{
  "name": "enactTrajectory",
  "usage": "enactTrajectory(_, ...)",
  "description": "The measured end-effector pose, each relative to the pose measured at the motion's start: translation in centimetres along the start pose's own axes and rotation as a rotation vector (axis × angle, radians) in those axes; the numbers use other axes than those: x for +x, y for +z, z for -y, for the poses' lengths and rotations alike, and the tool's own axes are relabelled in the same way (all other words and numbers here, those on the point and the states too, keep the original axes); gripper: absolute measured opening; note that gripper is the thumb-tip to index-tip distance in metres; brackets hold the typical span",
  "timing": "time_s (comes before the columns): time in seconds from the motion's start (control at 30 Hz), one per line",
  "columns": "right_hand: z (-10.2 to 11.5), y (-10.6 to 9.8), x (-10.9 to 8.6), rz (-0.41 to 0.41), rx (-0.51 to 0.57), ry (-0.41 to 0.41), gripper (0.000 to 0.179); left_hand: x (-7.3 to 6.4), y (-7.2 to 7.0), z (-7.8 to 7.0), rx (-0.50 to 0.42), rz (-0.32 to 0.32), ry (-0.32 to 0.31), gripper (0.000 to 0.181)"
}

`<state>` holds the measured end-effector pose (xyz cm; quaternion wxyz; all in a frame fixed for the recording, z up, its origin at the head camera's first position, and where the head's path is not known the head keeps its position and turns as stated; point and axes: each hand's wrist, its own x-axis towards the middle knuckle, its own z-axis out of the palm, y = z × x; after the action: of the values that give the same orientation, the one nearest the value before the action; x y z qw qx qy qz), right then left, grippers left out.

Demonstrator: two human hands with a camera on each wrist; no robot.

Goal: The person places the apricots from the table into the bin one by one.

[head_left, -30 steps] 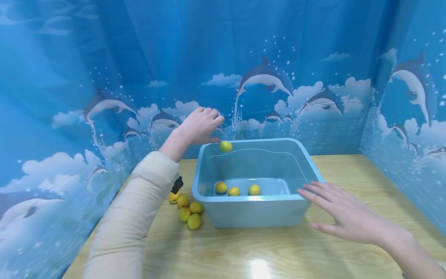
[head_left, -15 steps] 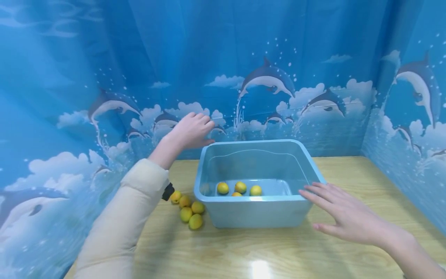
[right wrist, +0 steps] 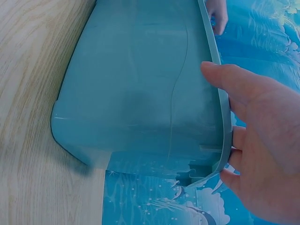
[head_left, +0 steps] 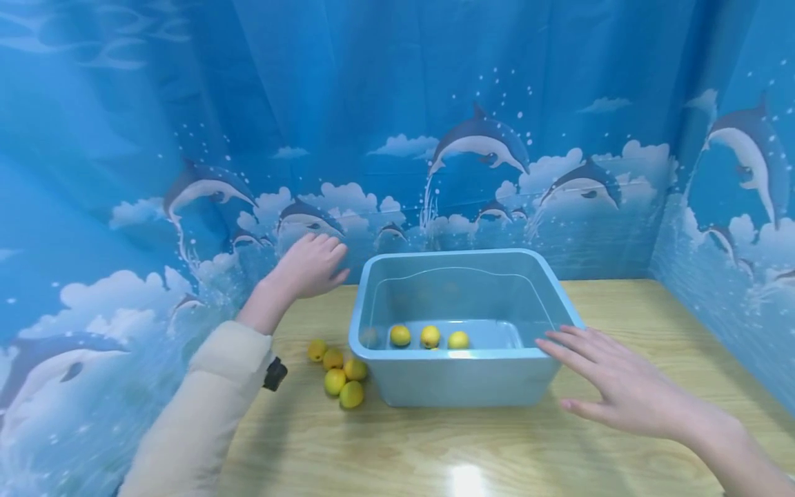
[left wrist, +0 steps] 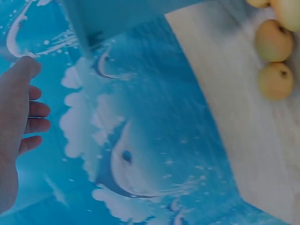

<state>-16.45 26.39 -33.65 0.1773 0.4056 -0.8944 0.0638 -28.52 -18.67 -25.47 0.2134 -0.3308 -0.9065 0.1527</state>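
My left hand (head_left: pixel 310 266) hovers left of the light blue plastic bin (head_left: pixel 459 381), holding nothing, with its fingers loosely bent. Below it on the table, against the bin's left side, lies a cluster of small round yellow-orange fruits (head_left: pixel 335 382); the left wrist view shows dark spots on some of these fruits (left wrist: pixel 275 80). Several similar fruits (head_left: pixel 430 336) lie on the bin's floor, one mostly hidden by the front wall. My right hand (head_left: pixel 627 383) rests its fairly straight fingers at the bin's front right corner. In the right wrist view, its thumb (right wrist: pixel 234 79) lies over the rim.
The bin stands on a light wood-grain table (head_left: pixel 397 449). Blue curtains (head_left: pixel 385 90) printed with dolphins and clouds enclose the back and sides. A small black device (head_left: pixel 275 374) sits at the left wrist, below a cream sleeve (head_left: pixel 205 407).
A yellow fruit has dropped from my left hand into the bin. The left hand has then moved left and down, away from the bin. My right hand stays at the rim.
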Motion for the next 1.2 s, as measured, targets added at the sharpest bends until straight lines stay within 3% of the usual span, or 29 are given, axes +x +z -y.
enactTrajectory(0.17, 0.0, -0.1, 0.0, -0.006, -0.009, -0.004, 0.075, -1.6, 2.1, 0.2, -0.016, 0.035, -0.030, 0.029)
enactTrajectory(0.47, 0.0, -0.1, 0.1, -0.003, 0.007, -0.001, 0.076, -4.8, 5.7, 0.4, -0.030, 0.164, -0.106, 0.035)
enactTrajectory(0.63, 0.0, -0.1, 0.1, -0.001, 0.014, 0.004, 0.077, -6.4, 7.7, 0.1, -0.052, 0.207, -0.110, 0.037)
enactTrajectory(0.87, 0.0, 0.0, 0.0, -0.010, 0.008, -0.006, 0.075, -8.0, 9.4, -1.0, -0.081, 0.296, -0.110, 0.048)
enactTrajectory(1.2, 0.1, 0.0, 0.1, -0.019, 0.009, -0.005, 0.076, -10.0, 11.1, -1.6, -0.139, 0.302, -0.108, 0.058)
